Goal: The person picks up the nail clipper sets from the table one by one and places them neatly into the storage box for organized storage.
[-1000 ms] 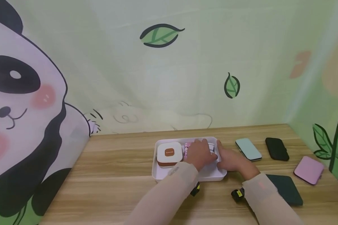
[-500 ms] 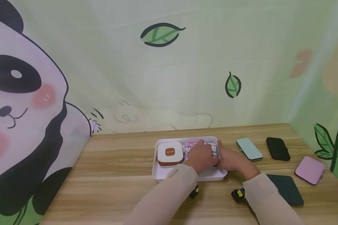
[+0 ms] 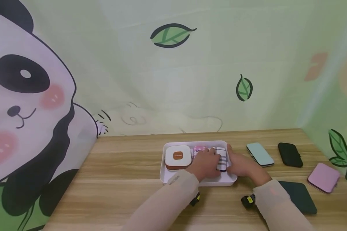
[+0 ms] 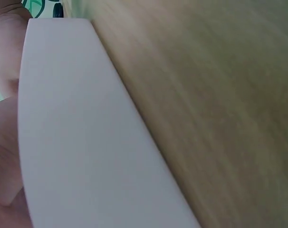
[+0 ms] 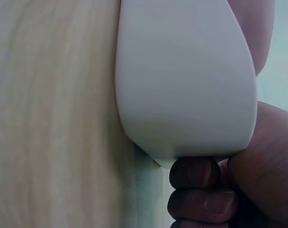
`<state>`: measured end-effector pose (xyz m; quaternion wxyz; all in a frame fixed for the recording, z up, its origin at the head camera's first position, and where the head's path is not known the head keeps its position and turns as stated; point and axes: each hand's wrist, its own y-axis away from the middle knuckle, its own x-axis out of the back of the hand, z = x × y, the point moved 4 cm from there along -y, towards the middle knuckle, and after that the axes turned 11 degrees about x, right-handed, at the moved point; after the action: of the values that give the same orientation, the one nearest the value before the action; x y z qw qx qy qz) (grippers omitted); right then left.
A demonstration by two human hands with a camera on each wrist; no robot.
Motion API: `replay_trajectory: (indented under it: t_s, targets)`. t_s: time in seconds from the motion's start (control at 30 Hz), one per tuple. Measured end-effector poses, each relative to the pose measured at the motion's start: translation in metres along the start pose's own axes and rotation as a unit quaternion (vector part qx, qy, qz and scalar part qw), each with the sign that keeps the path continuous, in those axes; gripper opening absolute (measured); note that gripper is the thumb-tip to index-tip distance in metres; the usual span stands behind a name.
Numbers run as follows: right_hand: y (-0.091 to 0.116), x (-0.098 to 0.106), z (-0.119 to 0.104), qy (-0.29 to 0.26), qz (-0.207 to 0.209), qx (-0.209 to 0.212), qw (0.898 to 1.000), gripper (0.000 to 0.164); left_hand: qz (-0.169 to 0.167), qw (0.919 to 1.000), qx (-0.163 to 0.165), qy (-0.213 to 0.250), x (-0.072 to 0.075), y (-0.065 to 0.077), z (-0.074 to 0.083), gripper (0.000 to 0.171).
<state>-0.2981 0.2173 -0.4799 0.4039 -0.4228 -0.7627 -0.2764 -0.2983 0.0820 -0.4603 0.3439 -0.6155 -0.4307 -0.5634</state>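
Observation:
A white tray (image 3: 188, 184) sits on the table with several small cases inside. My left hand (image 3: 206, 164) rests over a pink patterned case (image 3: 199, 149), hiding most of it; its fingertips lie between that case and a white-and-dark plaid case (image 3: 223, 160). The plaid case lies at the tray's right end. At left in the tray is a white square case (image 3: 177, 155) with brown sides and a brown label. My right hand (image 3: 240, 164) grips the tray's right end; the right wrist view shows curled fingers (image 5: 201, 202) against the outside of the wall.
Right of the tray lie a pale blue case (image 3: 260, 154), a black case (image 3: 290, 154) and a pink case (image 3: 324, 177). A dark green flat item (image 3: 299, 197) is partly under the right sleeve. A panda-printed cloth (image 3: 173, 80) rises behind the wooden table (image 3: 112, 179).
My left hand has shifted left off the plaid case, which now shows more fully beside the pink one. My right hand stays at the tray's end. The head view has turned slightly left.

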Motion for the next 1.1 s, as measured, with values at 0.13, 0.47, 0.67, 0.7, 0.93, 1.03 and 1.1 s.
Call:
replay_trajectory:
  t_s: [0.13, 0.47, 0.67, 0.7, 0.93, 1.03, 1.1]
  targets:
    - [0.0012, 0.0005, -0.0002, -0.004, -0.001, -0.002, 1.000, 0.100, 0.011, 0.9999, 0.007, 0.001, 0.0009, 0.0002, 0.0018, 0.047]
    - [0.0009, 0.0005, 0.0015, -0.014, 0.004, -0.007, 1.000, 0.099, 0.024, 0.9991, 0.030, 0.016, -0.0044, -0.0075, 0.0007, 0.045]
    - [0.0009, -0.0002, 0.0006, -0.012, -0.003, -0.011, 1.000, 0.099, 0.019, 0.9991, 0.029, 0.023, -0.0024, -0.0039, 0.0005, 0.047]
    - [0.0011, -0.0002, -0.0004, -0.014, -0.003, -0.012, 1.000, 0.099, 0.020, 0.9991, 0.029, 0.023, -0.0024, -0.0033, 0.0003, 0.047]
    - [0.0029, 0.0009, -0.0014, -0.015, -0.004, -0.016, 1.000, 0.099, 0.022, 0.9993, 0.025, 0.019, -0.0009, -0.0033, 0.0007, 0.047]
    - [0.0027, 0.0011, -0.0016, -0.013, -0.004, -0.014, 1.000, 0.099, 0.023, 0.9994, 0.022, 0.014, -0.0028, -0.0048, 0.0002, 0.048]
    - [0.0022, 0.0014, -0.0013, -0.014, -0.005, -0.016, 1.000, 0.099, 0.022, 0.9995, 0.018, 0.016, -0.0041, -0.0060, -0.0009, 0.048]
